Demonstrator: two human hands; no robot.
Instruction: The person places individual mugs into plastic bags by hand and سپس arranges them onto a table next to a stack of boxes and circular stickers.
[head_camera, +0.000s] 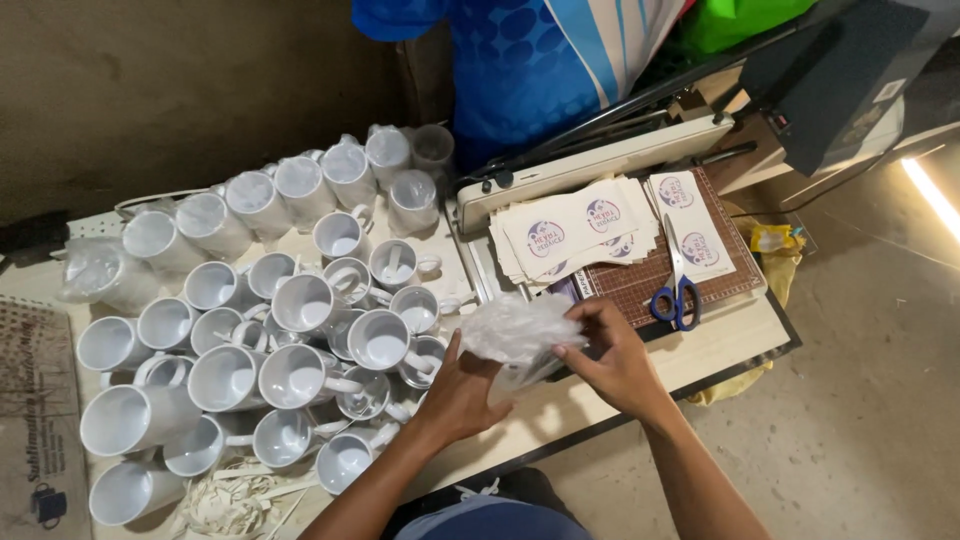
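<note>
My left hand (462, 388) and my right hand (612, 358) together grip a crumpled clear plastic wrap (515, 328) over the table's front edge; a white mug seems to be inside it, mostly hidden. Left of my hands lie several bare white mugs (300, 375), some on their sides. Behind them stand several mugs wrapped in plastic (300, 185). To the right, a stack of printed paper sheets (580, 235) lies on a brown cutting mat (700, 275) beside blue-handled scissors (678, 290).
A heat press machine (840, 75) stands at the back right. A person in a blue patterned shirt (540, 60) stands behind the table. Paper strips (235, 500) lie at the front left, a cardboard box (35, 430) at far left.
</note>
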